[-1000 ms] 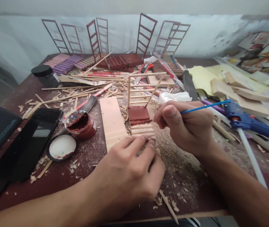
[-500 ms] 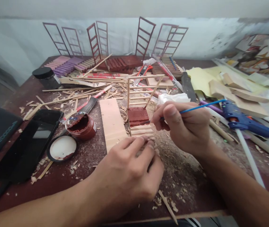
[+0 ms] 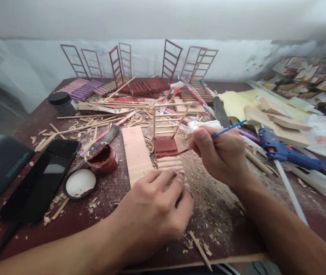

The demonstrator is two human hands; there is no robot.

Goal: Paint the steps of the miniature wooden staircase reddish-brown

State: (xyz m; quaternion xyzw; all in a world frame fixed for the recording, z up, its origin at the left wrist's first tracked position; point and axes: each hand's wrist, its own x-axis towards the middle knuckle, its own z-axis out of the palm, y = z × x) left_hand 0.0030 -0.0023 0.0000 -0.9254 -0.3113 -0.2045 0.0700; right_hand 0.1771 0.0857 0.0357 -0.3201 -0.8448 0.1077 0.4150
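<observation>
Here, an open jar [image 3: 107, 166] holds red paint [image 3: 101, 156].

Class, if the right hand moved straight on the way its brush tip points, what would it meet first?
The right hand would probably meet the small wooden model at its red-painted part; the brush tip looks very near or touching it, depth unclear.

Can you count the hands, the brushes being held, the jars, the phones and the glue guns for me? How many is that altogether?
Hands: 2, the left hand and the right hand
Held brushes: 1, the blue paintbrush
Jars: 2, the red paint jar and the dark jar
Phones: 1, the black phone
Glue guns: 1, the blue glue gun
Total: 7
</observation>
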